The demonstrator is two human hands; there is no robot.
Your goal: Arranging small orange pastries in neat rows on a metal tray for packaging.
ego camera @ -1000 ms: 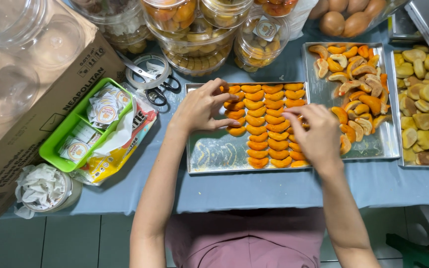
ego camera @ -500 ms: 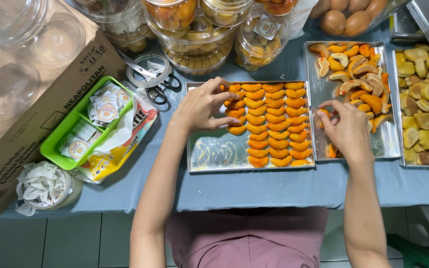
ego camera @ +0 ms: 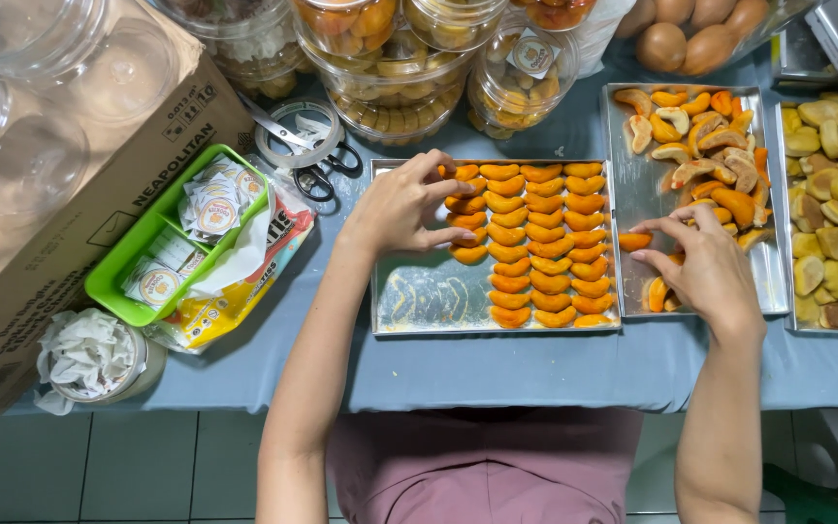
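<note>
Pastries fill my view from the head camera: orange crescent-shaped pastries (ego camera: 535, 243) stand in neat rows across the right part of a shallow rectangular metal tray (ego camera: 419, 301), whose left part is bare. My left hand (ego camera: 402, 206) rests on that tray with fingers spread and lightly curled, the fingertips touching the pieces at the left edge of the rows; it grips nothing that I can see. My right hand (ego camera: 705, 262) is over the second metal tray (ego camera: 637, 184) just to the right, pinching one orange pastry piece (ego camera: 634, 241) between thumb and fingers near the tray's left rim. Loose split pastries (ego camera: 710, 146) lie jumbled in the far part of that tray. At the right edge sits a third tray of pale yellow-brown pieces (ego camera: 836, 213). Clear round plastic jars (ego camera: 390, 68) packed with pastries stand beyond the trays, one with a small square label on its lid (ego camera: 532, 56). To the left, a green plastic basket (ego camera: 118, 281) holds small round-printed white labels (ego camera: 210, 204), beside it a yellow printed bag (ego camera: 235, 291), black-handled scissors (ego camera: 317, 175), and a brown cardboard box (ego camera: 60, 223) carrying empty clear containers. Everything sits on a blue-covered surface (ego camera: 535, 374).
</note>
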